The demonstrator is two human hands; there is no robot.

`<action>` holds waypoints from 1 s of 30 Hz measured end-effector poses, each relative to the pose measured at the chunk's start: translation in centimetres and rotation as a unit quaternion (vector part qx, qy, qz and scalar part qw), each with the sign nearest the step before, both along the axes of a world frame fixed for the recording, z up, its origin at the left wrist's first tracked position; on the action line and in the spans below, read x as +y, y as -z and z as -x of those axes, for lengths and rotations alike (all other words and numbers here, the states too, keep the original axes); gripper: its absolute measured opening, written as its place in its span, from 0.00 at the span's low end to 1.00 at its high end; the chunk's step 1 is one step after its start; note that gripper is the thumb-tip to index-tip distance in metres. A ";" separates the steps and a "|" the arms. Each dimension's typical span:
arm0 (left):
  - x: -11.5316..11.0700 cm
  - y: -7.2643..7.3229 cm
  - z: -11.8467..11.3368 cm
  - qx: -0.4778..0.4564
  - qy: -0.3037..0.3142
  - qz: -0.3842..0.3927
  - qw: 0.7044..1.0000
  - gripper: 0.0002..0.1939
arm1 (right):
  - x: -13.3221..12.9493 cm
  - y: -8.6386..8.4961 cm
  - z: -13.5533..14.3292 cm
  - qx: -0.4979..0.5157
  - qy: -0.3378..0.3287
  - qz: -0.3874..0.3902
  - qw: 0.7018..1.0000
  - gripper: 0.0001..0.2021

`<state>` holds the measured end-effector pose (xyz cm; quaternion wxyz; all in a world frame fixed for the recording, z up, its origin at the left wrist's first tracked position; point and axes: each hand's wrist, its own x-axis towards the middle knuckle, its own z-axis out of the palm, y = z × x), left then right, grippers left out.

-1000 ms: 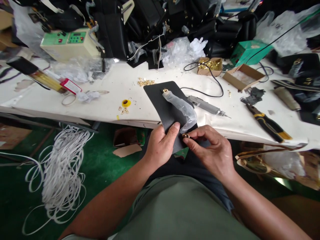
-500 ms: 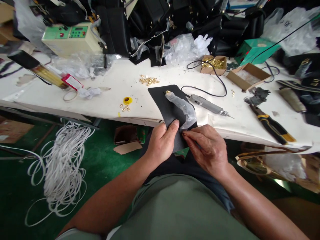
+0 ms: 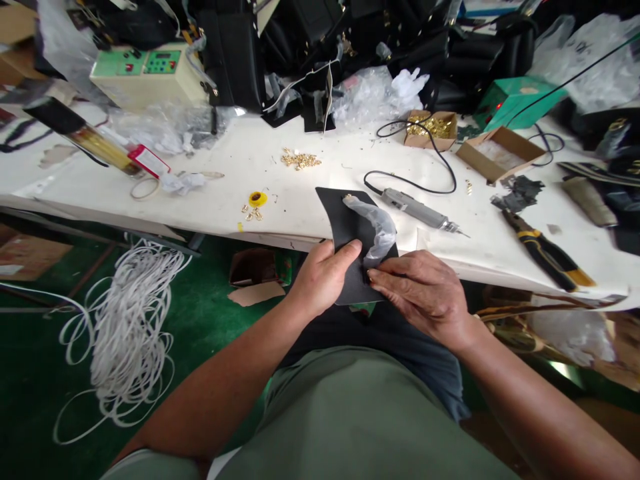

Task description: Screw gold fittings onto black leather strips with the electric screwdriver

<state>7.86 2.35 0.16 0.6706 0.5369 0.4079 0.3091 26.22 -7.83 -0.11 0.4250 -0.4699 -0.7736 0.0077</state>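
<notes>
My left hand [image 3: 323,275] is closed on the left edge of a black leather panel [image 3: 341,223], its thumb lying on top. The panel reaches past the table's front edge toward my lap. On it is a curved strap handle wrapped in clear plastic [image 3: 381,235], with a bit of gold metal at its far end. At the handle's near end, my right hand [image 3: 426,288] pinches a small gold-coloured metal piece [image 3: 369,273] between thumb and fingertips; the fingers partly hide it.
A grey electric screwdriver [image 3: 420,210] with a black cord lies beyond my right hand. Pliers [image 3: 545,250] rest farther right. Loose gold fittings [image 3: 300,160] and a yellow ring-shaped item [image 3: 258,199] are on the table. A carton of gold parts [image 3: 431,128] stands farther back.
The panel's far end has come down toward me and slightly right. My right fingers remain at the handle's near end, with the hand a little lower and farther right.
</notes>
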 end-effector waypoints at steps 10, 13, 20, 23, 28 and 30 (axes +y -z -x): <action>0.1 -0.4 0.1 -0.022 -0.007 0.005 1.000 0.18 | -1.4 0.3 0.3 0.073 0.093 0.008 0.993 0.17; -0.1 -1.0 0.6 -0.009 0.021 -0.009 1.000 0.19 | -1.8 0.5 1.0 0.081 0.117 0.012 0.990 0.21; -1.8 -1.8 3.2 0.063 0.101 -0.086 0.989 0.23 | -1.7 1.3 1.7 0.363 0.197 0.158 0.897 0.24; -2.7 -1.9 4.2 0.055 0.136 -0.097 0.984 0.23 | -1.3 0.2 2.3 0.511 0.087 0.271 0.811 0.20; -3.3 -1.8 4.9 0.055 0.137 -0.102 0.984 0.27 | -1.2 -1.2 4.3 0.660 0.018 0.280 0.697 0.16; -2.9 -1.5 4.7 0.063 0.114 -0.101 0.986 0.29 | -1.1 -1.3 4.2 0.682 0.043 0.267 0.679 0.19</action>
